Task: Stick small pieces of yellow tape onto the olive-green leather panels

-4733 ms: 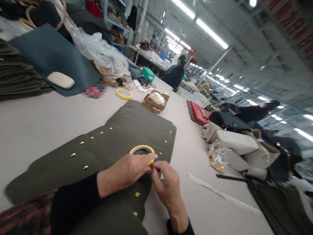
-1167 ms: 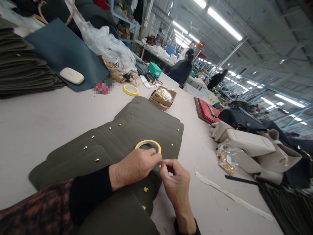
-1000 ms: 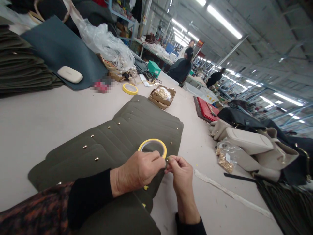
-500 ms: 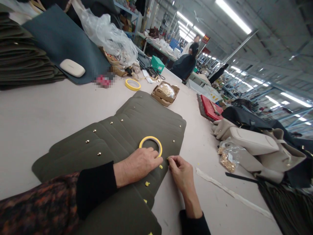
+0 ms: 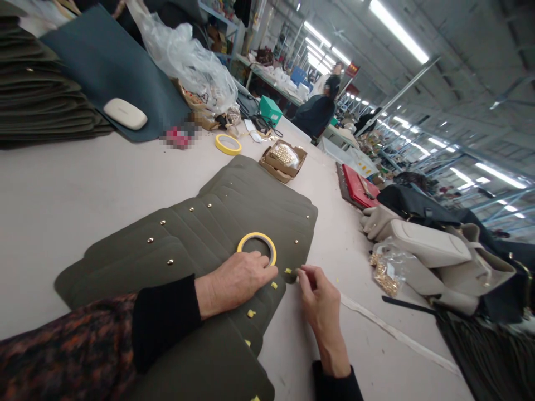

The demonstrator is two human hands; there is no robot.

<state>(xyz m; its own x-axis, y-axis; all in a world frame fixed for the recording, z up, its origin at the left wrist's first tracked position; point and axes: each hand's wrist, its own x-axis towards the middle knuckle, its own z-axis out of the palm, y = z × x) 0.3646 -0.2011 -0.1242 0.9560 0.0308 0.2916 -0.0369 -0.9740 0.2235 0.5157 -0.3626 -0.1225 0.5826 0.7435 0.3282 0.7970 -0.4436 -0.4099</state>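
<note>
My left hand is closed on a roll of yellow tape, which stands tilted over a fanned stack of olive panels. Brass-coloured studs dot the panels on the left and far side. Along the near right edge sit small yellow tape pieces, several in a staggered row. My right hand pinches with thumb and forefinger at the rounded edge of one olive panel, just right of a yellow tape piece. Its fingertips partly hide that edge.
A second yellow tape roll and a cardboard box of brass studs lie beyond the panels. Beige bags, a bag of brass parts and a white strip are at right. Stacked olive panels rise at left.
My right hand has moved slightly right, off the yellow tape piece, which now shows on the panel. My left hand and the tape roll have stayed almost in place.
</note>
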